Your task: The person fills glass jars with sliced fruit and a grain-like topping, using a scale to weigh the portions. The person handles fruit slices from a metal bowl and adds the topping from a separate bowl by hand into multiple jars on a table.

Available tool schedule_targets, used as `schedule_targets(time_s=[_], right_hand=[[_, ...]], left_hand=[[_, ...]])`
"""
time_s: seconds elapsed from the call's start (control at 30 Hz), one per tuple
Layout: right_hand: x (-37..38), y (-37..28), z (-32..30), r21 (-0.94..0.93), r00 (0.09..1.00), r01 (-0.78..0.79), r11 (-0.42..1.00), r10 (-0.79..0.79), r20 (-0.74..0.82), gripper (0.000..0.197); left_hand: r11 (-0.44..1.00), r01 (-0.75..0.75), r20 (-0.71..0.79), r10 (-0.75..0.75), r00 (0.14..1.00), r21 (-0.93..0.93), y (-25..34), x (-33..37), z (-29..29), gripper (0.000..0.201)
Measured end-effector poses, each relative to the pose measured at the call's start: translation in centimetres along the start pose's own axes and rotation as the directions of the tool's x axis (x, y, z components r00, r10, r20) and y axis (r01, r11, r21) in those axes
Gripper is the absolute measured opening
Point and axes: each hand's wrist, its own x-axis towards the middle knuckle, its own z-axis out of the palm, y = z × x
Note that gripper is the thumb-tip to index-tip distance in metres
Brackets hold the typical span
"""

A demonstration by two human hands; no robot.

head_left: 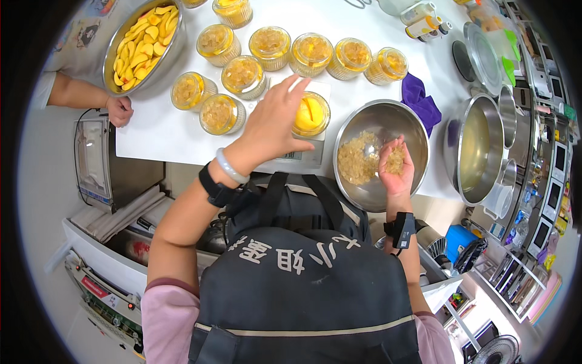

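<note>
My left hand (273, 124) reaches over a kitchen scale (316, 155), thumb and fingers spread apart beside a glass jar (311, 113) of yellow peach slices. Whether a fingertip touches the jar I cannot tell. Inside a steel mixing bowl (414, 118), my right hand (395, 176) is cupped palm up around a small heap of rock sugar (396, 160). More pale amber rock sugar (359, 159) lies on the bowl's bottom. Several jars stand left of and behind the scale, such as one jar (244, 76) with peach topped by rock sugar.
A large steel basin (177, 42) of peach slices stands far left, near another person's closed hand (119, 111). A purple cloth (419, 100) lies behind the mixing bowl. Right of it is a basin (467, 188) of yellowish liquid. Bottles (422, 26) stand at the back.
</note>
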Motion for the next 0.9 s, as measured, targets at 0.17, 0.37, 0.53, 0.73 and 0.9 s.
schedule_targets(time_s=[0.17, 0.37, 0.53, 0.73, 0.9], right_hand=[[0.3, -0.2, 0.9, 0.09, 0.997, -0.081, 0.993, 0.08, 0.023, 0.015], [1.0, 0.1, 1.3, 0.153, 0.996, -0.093, 0.984, 0.094, 0.001, 0.019], [1.5, 0.8, 2.3, 0.108, 0.996, -0.087, 0.99, 0.088, -0.003, 0.022], [1.3, 1.9, 3.4, 0.139, 0.997, -0.07, 0.988, 0.071, -0.002, 0.023], [0.9, 2.0, 2.8, 0.153, 0.998, -0.057, 0.987, 0.052, 0.033, 0.021]], left_hand=[[0.998, 0.006, -0.14, -0.013, 0.99, -0.057, -1.3, -3.0, -2.2, 0.083], [0.958, 0.114, 0.131, -0.081, 0.988, -0.264, -2.1, -6.1, -1.5, 0.027], [0.981, -0.145, 0.559, 0.192, 0.807, -0.129, -3.1, -6.8, 1.6, 0.021], [0.952, -0.288, 0.732, 0.271, 0.625, -0.106, -2.8, -6.0, 5.4, 0.017], [0.936, -0.323, 0.748, 0.311, 0.586, -0.137, -2.3, -6.3, 6.8, 0.016]])
